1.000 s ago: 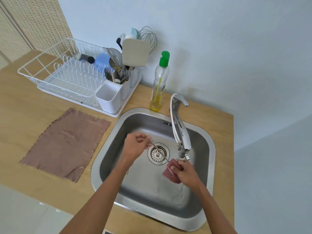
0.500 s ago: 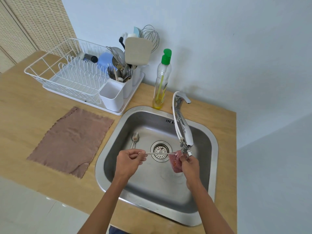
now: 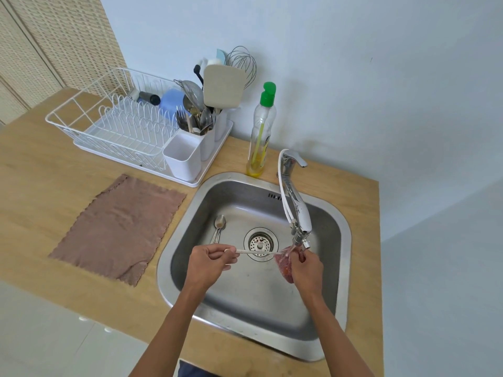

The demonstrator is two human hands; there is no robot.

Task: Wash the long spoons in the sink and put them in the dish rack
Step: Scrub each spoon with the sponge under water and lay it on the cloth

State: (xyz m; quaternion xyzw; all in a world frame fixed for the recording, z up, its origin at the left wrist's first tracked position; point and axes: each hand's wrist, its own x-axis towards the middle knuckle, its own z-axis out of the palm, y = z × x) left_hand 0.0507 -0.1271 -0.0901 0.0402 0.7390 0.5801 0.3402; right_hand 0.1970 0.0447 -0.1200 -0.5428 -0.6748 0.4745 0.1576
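Over the steel sink (image 3: 343, 235) my left hand (image 3: 209, 263) pinches the handle end of a long spoon (image 3: 257, 251), held level across the drain. Its bowl end is hidden inside a red scrub sponge (image 3: 285, 263) that my right hand (image 3: 306, 268) grips just under the faucet spout (image 3: 300, 229), where water runs. More long spoons (image 3: 219, 228) lie on the sink floor at the left. The white dish rack (image 3: 114, 126) stands at the back left, with cutlery cups (image 3: 187, 156) at its right end.
A brown cloth (image 3: 119, 227) lies flat on the wooden counter left of the sink. A dish soap bottle (image 3: 262, 131) with a green cap stands behind the sink by the wall. Utensils, a whisk and a cutting board fill the rack's rear cups.
The spoon has swung from a diagonal to level across the drain. My right hand with the sponge rose closer to the spout. The spoons on the sink floor came into sight.
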